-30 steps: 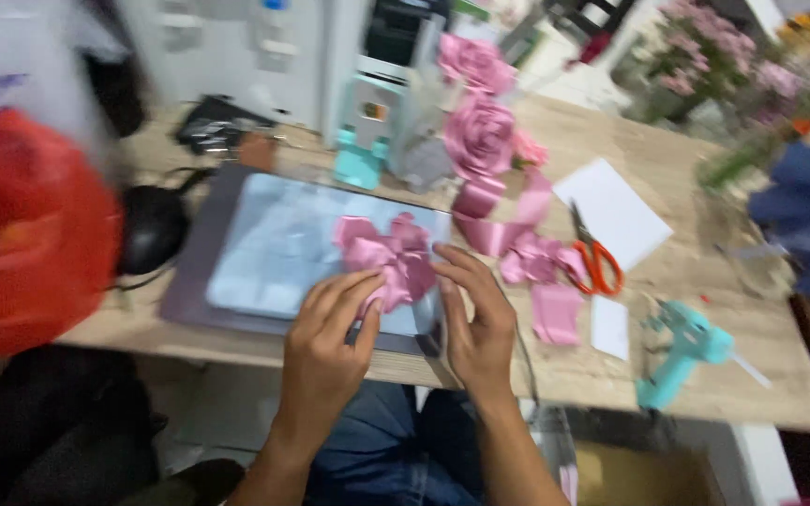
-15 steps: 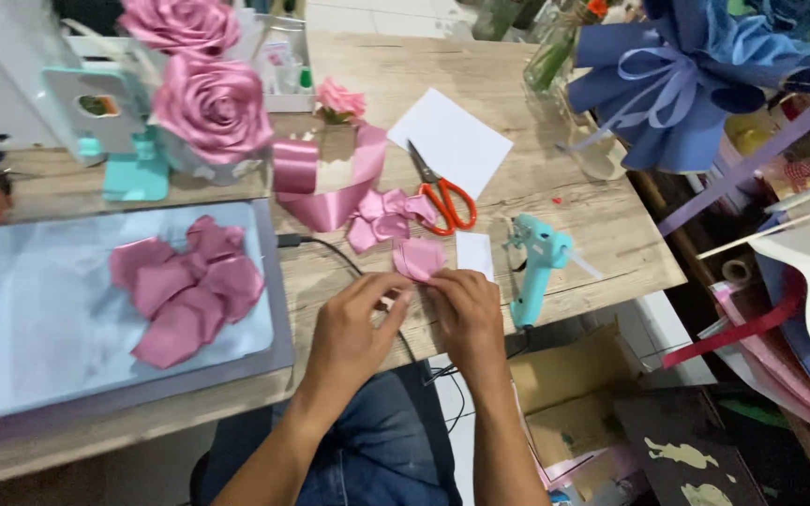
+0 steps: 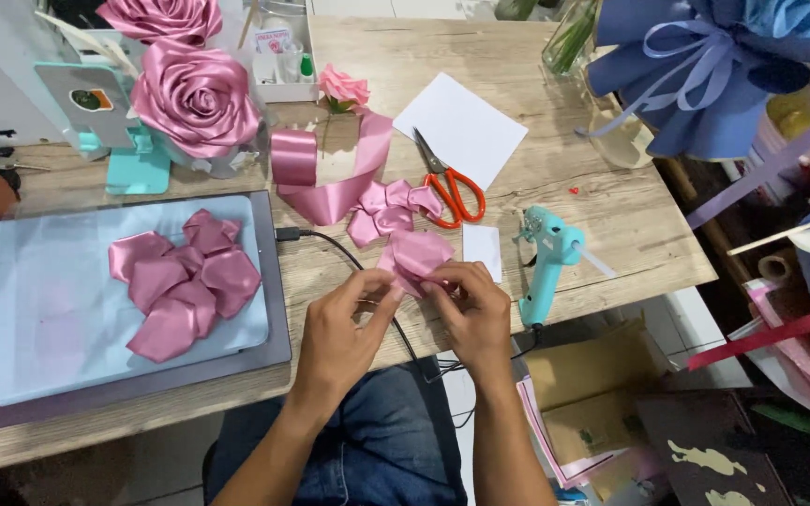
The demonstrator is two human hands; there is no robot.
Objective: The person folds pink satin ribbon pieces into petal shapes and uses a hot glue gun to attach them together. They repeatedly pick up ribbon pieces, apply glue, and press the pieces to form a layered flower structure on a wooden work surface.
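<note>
Both hands, left (image 3: 337,323) and right (image 3: 473,314), meet with fingertips seemingly pinched together.

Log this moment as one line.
left hand: pinching pink ribbon petal | right hand: folding same petal | nearby: glue gun, scissors

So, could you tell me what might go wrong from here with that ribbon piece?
The pink ribbon petal is only pinched between the left hand and right hand, so its fold might spring open. The teal glue gun stands right beside the right hand; a brush could burn or topple it. Its black cable runs under both hands and could snag.
</note>
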